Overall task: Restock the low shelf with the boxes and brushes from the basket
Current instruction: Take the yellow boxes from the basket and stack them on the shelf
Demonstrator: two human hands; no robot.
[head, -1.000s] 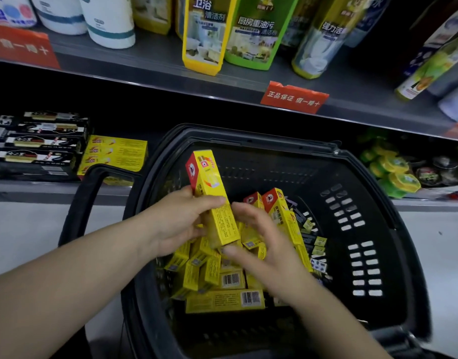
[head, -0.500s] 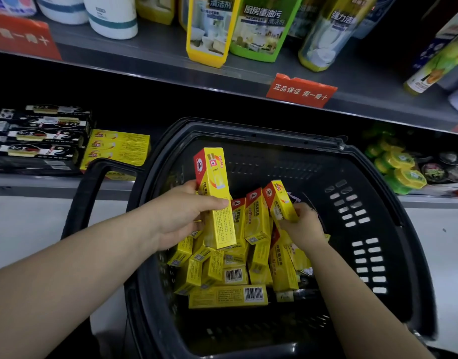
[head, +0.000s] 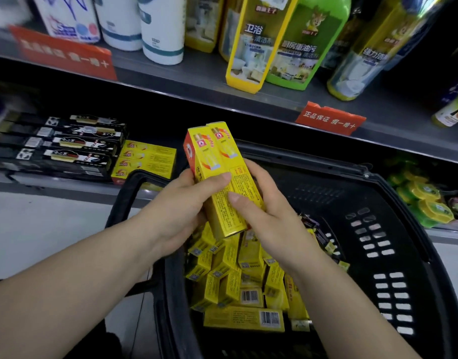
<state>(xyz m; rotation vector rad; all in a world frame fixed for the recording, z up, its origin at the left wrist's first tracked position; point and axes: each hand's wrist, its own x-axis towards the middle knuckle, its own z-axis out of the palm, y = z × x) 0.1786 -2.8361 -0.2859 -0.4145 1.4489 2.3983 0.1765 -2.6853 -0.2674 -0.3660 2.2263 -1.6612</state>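
Boxes, loose: loose boxes [head: 248, 278] are lying heaped inside the basket [head: 404, 255].
Boxes, held: a held pair [head: 216, 161] is standing side by side, tilted, above the heap.
Hands: the left hand [head: 181, 206] and right hand [head: 269, 216] are both gripping the pair, thumbs pressing its front.
Edges: the basket's handle [head: 124, 198] is rising just before the low shelf [head: 41, 186], where a yellow stack [head: 147, 159] is sitting beside black boxes [head: 67, 146].
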